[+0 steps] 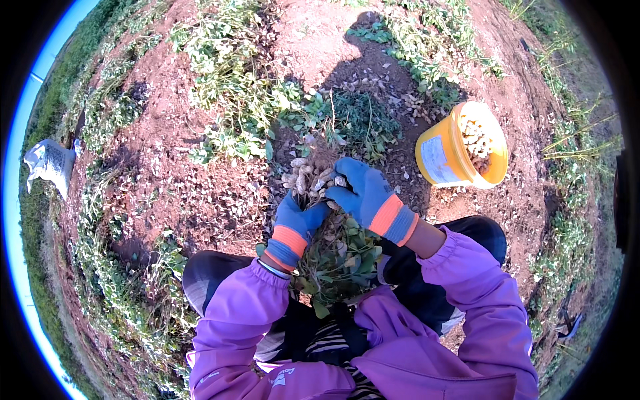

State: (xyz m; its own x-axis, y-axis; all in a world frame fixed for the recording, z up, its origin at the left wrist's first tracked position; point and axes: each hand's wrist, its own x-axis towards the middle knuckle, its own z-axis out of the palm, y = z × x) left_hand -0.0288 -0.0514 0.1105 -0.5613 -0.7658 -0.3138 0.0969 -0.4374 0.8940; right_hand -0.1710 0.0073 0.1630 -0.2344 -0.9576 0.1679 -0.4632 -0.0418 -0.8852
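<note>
Both my hands wear blue gloves with orange-striped cuffs. Held between them, in front of my knees, is a peanut plant whose cluster of pale pods point(303, 179) points away from me. Its leafy green top point(340, 260) hangs down toward my lap. My left hand point(297, 219) is closed around the stems just below the pods. At the pods' right side my right hand point(360, 193) is closed, thumb and fingers against some peanuts; its fingertips are partly hidden among them.
A yellow bucket point(427, 157) with peanuts in it stands tilted on the soil to my right. Pulled peanut plants point(230, 80) lie in rows ahead and to the left. A white sack point(52, 163) sits at the far left.
</note>
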